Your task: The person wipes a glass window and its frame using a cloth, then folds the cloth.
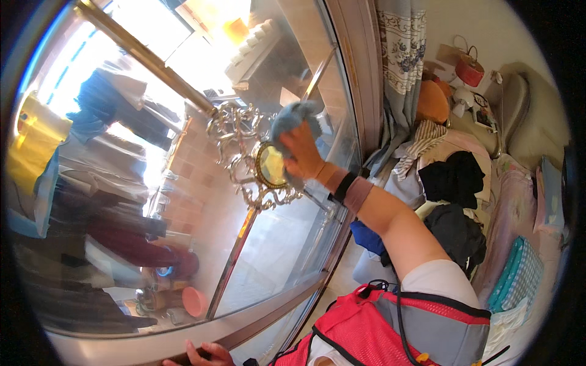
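Observation:
My right hand (301,153) presses a grey-blue cloth (295,121) against a glass door panel (274,256). The hand is slightly blurred. Beneath and beside the cloth is an ornate scrolled metal ornament (236,126) with a round, gold-rimmed centre (271,164). Part of the ornament is hidden by the hand and cloth. At the bottom edge of the picture, my left hand (206,356) is by the door's metal frame (137,343). Its fingers are partly visible and the rest is cut off, so its grip is unclear.
Behind the glass hang several garments (114,178), with a pink bucket (194,301) low down. A patterned curtain (403,55) hangs beside the door frame. To the right, a bed holds piled clothes (453,178) and a folded checked cloth (522,279). A red handbag (470,69) is farther back.

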The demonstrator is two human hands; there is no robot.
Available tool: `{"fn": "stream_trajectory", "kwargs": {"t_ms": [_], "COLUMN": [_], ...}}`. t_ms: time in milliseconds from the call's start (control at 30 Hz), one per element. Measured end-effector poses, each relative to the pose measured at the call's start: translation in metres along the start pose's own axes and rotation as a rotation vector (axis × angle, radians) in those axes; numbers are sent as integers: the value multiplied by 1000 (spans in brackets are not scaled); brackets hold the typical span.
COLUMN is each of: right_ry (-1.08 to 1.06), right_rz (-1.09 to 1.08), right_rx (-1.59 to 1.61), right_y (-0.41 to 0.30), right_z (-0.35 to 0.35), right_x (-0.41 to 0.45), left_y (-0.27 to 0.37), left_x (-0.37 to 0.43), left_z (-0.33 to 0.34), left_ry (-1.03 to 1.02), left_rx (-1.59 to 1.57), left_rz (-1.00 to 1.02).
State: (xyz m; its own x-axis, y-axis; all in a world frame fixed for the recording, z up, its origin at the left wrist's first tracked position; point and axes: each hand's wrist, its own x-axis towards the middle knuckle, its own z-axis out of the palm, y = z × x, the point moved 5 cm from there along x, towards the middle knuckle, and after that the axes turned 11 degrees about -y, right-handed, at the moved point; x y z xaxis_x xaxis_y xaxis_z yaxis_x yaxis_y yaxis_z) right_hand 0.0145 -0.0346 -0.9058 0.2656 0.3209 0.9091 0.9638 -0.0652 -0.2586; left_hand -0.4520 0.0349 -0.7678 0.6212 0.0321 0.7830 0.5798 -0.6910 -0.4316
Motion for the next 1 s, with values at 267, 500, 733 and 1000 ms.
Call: {"fn": "stream_trajectory", "kwargs": {"t_ms": [267, 500, 733, 1000], "right_ry": [202, 171, -78, -31], "right_rz": [200, 417, 636, 407], "right_rx": [-25, 293, 562, 150], "right_y": [212, 310, 242, -86], "right_z": [-56, -55, 12, 66], "right_x": [18, -6, -49, -87], "left_y": [13, 9, 14, 30], "left_x": [7, -1, 19, 26], "left_z": [9, 8, 13, 17], "left_ry": [-206, -258, -198, -105], "left_rx": [188, 327, 172, 102], "left_rz": [-16, -155, 28, 59]}}
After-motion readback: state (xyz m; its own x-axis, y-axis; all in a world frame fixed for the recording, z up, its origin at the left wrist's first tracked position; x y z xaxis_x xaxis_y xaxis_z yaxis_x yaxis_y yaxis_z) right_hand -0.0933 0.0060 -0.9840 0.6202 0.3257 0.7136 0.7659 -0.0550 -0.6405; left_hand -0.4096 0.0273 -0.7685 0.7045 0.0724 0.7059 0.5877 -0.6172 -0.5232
